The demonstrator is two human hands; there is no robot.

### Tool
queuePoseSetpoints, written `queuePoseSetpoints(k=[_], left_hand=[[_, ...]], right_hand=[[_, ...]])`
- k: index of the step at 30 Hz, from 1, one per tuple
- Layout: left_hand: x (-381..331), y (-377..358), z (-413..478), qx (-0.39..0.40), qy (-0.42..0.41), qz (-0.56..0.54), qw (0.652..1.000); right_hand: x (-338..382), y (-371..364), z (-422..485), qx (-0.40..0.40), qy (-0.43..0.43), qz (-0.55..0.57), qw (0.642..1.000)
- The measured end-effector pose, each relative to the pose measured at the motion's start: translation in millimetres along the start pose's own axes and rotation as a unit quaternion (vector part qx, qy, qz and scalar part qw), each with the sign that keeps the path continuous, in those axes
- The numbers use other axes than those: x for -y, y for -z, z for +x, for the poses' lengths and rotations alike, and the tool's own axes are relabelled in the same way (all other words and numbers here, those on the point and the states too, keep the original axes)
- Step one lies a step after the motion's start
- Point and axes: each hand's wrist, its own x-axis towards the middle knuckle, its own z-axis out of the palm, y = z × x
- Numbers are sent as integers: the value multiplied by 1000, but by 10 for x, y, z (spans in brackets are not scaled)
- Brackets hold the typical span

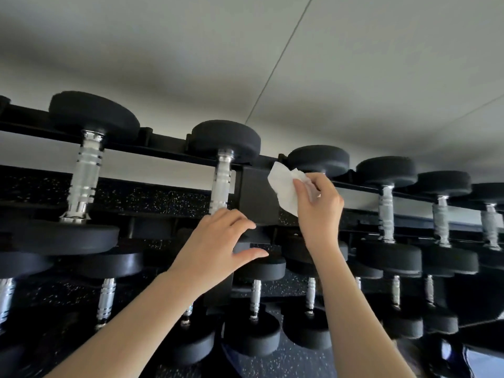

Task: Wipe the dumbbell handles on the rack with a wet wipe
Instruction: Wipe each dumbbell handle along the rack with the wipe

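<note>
wall (354, 77): plain pale grey, thin dark seam (281, 58) | floor (289, 358): black rubber, white speckles | light: soft

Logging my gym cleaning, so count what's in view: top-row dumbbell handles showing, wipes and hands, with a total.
Top-row handles: 5; any handle behind the right hand is hidden
Wipe: 1, held in the right hand
Hands: 2, counting the left hand
Total: 8

Crumpled white wet wipe (283, 186), chrome dumbbell handles (221, 184) on black rack (256, 197)
</note>
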Motion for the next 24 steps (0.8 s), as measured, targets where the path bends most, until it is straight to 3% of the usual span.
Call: queuePoseSetpoints(k=[4,12,21,24], left_hand=[[-341,-299,191,-5,-5,24,1000],[-932,-911,466,-23,30,38,999],[-1059,-1099,387,-23,88,40,995],[-1047,-1121,394,-26,95,40,994]], right_hand=[[-368,346,113,8,-30,45,998],[-939,823,362,101,-48,143,983],[-1110,629,623,242,-20,197,950],[-1147,492,732,242,-23,176,954]])
